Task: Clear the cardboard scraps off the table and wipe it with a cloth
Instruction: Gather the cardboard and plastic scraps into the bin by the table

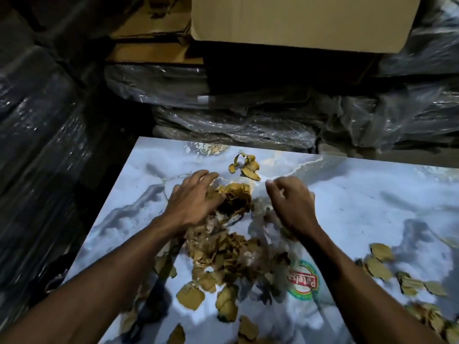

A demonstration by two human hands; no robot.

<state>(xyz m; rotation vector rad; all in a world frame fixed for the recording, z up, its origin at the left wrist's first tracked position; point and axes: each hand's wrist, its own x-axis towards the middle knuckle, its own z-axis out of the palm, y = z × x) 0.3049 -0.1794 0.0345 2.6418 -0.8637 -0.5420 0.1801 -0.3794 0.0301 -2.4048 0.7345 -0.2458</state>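
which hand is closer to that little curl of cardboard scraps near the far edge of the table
Left, narrowly. The left hand has its fingertips just short of the curl of scraps, down and to its left. The right hand sits a little farther, down and to its right.

**Dim room, one bright tabletop**

The scene is dark overall — only the glossy marbled table (360,207) catches cool light, brightest toward 3 o'clock; plastic-wrapped bundles (37,135) at 9 o'clock show small specular glints; the cardboard box (298,18) at 12 o'clock is moderately lit, with black shadow beneath it; both forearms read as dark shapes; cardboard scraps (223,252) near centre and toward 5 o'clock are smeared by motion blur; straight edges bow at the frame's margins — wide-angle distortion.
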